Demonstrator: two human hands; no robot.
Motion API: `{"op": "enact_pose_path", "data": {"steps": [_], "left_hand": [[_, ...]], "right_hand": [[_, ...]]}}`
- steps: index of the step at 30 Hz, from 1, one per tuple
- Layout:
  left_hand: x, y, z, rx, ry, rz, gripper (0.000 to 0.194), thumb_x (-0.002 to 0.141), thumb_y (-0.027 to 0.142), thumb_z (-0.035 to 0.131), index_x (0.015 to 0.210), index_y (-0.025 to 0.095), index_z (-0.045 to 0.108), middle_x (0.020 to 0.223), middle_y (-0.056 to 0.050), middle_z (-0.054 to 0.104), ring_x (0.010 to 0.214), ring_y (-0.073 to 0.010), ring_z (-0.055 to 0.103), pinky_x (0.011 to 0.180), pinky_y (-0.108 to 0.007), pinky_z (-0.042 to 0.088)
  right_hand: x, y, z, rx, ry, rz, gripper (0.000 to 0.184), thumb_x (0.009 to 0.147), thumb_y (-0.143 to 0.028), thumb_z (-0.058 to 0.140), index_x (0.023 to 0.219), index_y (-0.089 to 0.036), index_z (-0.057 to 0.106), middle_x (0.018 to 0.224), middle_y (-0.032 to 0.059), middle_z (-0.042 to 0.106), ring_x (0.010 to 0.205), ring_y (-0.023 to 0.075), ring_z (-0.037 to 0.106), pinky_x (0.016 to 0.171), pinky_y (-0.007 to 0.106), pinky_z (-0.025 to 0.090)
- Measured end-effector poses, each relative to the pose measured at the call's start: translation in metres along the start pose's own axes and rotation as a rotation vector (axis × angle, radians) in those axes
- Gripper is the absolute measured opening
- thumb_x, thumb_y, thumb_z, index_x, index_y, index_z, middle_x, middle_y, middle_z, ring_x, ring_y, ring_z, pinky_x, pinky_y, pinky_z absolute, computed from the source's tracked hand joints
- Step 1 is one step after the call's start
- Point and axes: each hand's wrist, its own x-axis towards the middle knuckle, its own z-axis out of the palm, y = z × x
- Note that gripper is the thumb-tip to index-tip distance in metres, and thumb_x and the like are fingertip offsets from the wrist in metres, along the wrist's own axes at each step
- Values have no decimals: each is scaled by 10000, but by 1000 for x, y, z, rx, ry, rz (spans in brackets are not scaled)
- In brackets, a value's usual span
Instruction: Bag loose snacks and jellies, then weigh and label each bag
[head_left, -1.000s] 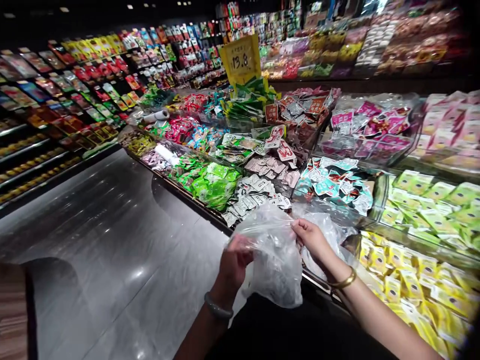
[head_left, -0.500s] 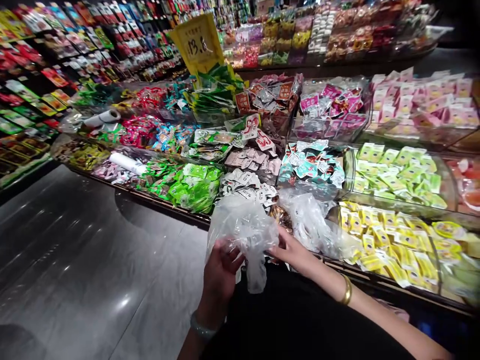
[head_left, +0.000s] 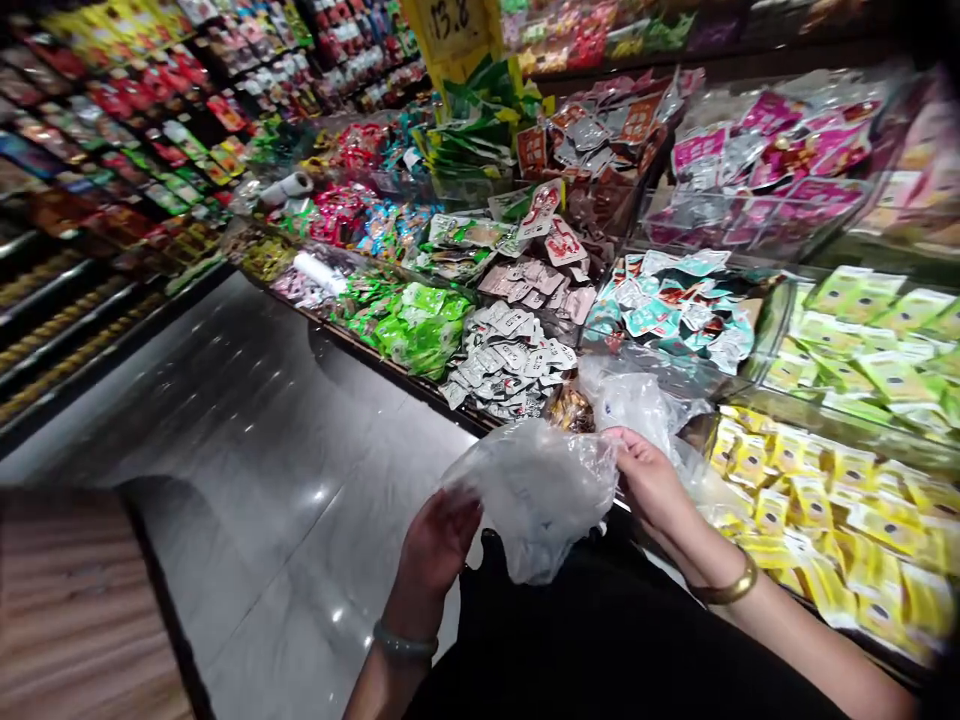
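A thin clear plastic bag (head_left: 536,490) is stretched between my two hands, low in front of my body. My left hand (head_left: 442,535) has its fingers closed on the bag's left edge, with a bracelet on that wrist. On the other side my right hand (head_left: 649,475) pinches the bag's right edge between thumb and fingers; a gold bangle circles that wrist. Just beyond the bag lie white snack packets (head_left: 514,360) in a bin. Another crumpled clear bag (head_left: 637,400) rests on the display behind my right hand.
Bins of green packets (head_left: 424,330), teal packets (head_left: 675,305) and yellow packets (head_left: 847,500) line the display. A yellow price sign (head_left: 454,35) rises at the back. Grey floor tiles (head_left: 285,520) and a wood-grain surface (head_left: 75,610) are on the left. White plastic rolls (head_left: 319,272) lie among the bins.
My hands have moved apart, pulling the bunched bag wider. My right hand has shifted right. The view has turned and dropped, bringing the wood-grain surface in at lower left.
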Motion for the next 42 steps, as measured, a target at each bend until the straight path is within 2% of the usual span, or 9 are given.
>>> {"op": "enact_pose_path", "data": {"steps": [5, 9, 13, 18, 23, 26, 30, 36, 42], "left_hand": [[-53, -101, 23, 162, 231, 565, 370, 790, 217, 778, 1118, 263, 612, 1144, -21, 663, 1114, -180, 635, 1001, -288, 473], [-88, -186, 67, 766, 65, 870, 634, 559, 155, 901, 1151, 247, 692, 1236, -88, 630, 1218, -322, 533, 1085, -397, 373], [-97, -231, 70, 874, 194, 833, 406, 617, 76, 782, 980, 248, 724, 951, -51, 658, 934, -267, 589, 903, -355, 430], [-122, -259, 15, 729, 225, 509, 214, 785, 309, 740, 678, 230, 573, 568, 44, 532, 552, -151, 521, 595, -252, 438], [-148, -272, -3, 17, 164, 253, 111, 817, 162, 670, 836, 205, 570, 819, -26, 722, 771, -164, 708, 738, -280, 572], [-151, -276, -1, -224, 138, 93, 120, 827, 61, 551, 816, 178, 573, 715, -14, 678, 644, -115, 669, 690, -233, 564], [-156, -298, -8, -158, 35, 75, 113, 784, 136, 656, 753, 185, 558, 589, 44, 563, 515, -95, 553, 550, -210, 481], [-176, -336, -5, 436, -283, 184, 647, 694, 242, 830, 1310, 284, 639, 660, 75, 559, 556, -91, 474, 547, -219, 349], [-172, -354, 32, 717, -275, 129, 403, 746, 549, 768, 820, 155, 802, 539, 19, 563, 470, -87, 381, 490, -244, 276]], "right_hand": [[-13, -3, -45, -134, -217, -1, 361, 763, -541, 762, 836, -227, 599, 577, -40, 590, 522, 132, 525, 531, 257, 424], [-43, 12, -71, -154, -353, 117, 332, 756, -501, 748, 832, -238, 561, 636, -45, 610, 515, 130, 540, 524, 272, 460], [-64, 19, -109, -167, -426, 162, 323, 737, -493, 737, 807, -247, 540, 676, -51, 598, 485, 107, 478, 479, 261, 424], [-70, 15, -169, -472, -418, 7, 231, 753, -417, 722, 845, -250, 592, 589, -77, 490, 498, 106, 402, 488, 249, 326], [-100, 24, -211, -1069, -517, -174, 262, 786, -213, 628, 1024, -306, 684, 691, -40, 609, 621, 148, 528, 600, 271, 363], [-131, 35, -222, -1212, -544, -197, 319, 797, -137, 541, 1029, -280, 705, 883, 19, 703, 750, 177, 614, 682, 285, 402], [-156, 51, -244, -1113, -448, -151, 248, 799, -171, 534, 969, -239, 701, 909, 36, 710, 768, 181, 617, 696, 281, 429], [-163, 58, -299, -857, -247, -65, 118, 785, -284, 556, 796, -213, 649, 628, -40, 535, 611, 139, 488, 638, 263, 398], [-164, 47, -338, -703, -339, 71, 233, 732, -406, 670, 804, -184, 662, 659, -28, 571, 613, 126, 482, 608, 253, 382]]}}
